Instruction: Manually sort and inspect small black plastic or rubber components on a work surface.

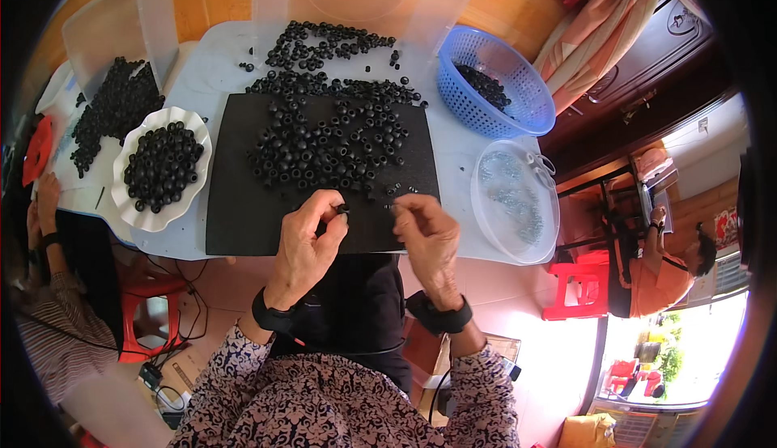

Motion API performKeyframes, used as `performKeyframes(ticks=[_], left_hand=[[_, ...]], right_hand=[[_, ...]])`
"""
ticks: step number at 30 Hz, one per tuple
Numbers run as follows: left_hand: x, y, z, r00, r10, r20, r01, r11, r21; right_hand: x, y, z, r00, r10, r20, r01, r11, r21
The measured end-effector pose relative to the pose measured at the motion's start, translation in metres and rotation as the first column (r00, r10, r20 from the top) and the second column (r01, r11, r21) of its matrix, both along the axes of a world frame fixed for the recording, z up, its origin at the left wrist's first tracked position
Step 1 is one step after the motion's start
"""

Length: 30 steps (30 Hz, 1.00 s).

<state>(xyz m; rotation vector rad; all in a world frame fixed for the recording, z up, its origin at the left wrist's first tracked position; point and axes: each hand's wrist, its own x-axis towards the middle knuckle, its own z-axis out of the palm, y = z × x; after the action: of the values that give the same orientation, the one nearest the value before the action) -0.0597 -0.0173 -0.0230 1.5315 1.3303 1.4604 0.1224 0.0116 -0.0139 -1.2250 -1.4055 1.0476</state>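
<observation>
Over the near part of a black mat [235,205], my left hand [303,246] pinches a black bead [343,208] between thumb and forefinger. To its right, apart from it, my right hand [429,242] is closed in a pinch; whatever its fingertips hold is too small to make out. Just beyond that hand lie a few tiny clear pieces [394,189]. Loose round black beads [332,144], many showing their holes, spread across the far half of the mat. More of them are heaped beyond its far edge.
A white scalloped dish [121,193] of black beads stands at left, near another bead pile [117,104]. At right are a blue basket [453,84] with black beads and a clear lid-like tray [486,233] with small clear pieces. People sit at far left and far right.
</observation>
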Motion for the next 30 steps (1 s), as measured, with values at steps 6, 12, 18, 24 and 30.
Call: performKeyframes(ticks=[6, 12, 18, 24, 30], left_hand=[[-0.004, -0.002, -0.001, 0.999, 0.005, -0.044, -0.006, 1.0, -0.019], [0.002, 0.0, -0.003, 1.0, 0.019, -0.017, -0.019, 1.0, -0.001], [-0.004, -0.003, 0.002, 1.0, -0.003, 0.016, 0.003, 0.999, -0.047], [-0.001, -0.017, 0.018, 0.984, -0.098, 0.15, 0.112, 0.99, -0.091], [0.006, -0.013, 0.005, 0.935, -0.118, 0.334, 0.196, 0.957, -0.212]], right_hand=[[0.018, 0.039, 0.029, 0.859, -0.031, 0.511, -0.147, 0.941, 0.304], [0.021, 0.061, 0.014, 0.761, 0.021, 0.649, -0.296, 0.901, 0.317], [0.017, 0.055, 0.013, 0.749, -0.066, 0.659, -0.187, 0.933, 0.306], [0.003, 0.024, 0.024, 0.872, -0.052, 0.487, -0.046, 0.981, 0.187], [-0.022, -0.002, 0.02, 0.956, 0.216, -0.196, -0.218, 0.976, 0.016]])
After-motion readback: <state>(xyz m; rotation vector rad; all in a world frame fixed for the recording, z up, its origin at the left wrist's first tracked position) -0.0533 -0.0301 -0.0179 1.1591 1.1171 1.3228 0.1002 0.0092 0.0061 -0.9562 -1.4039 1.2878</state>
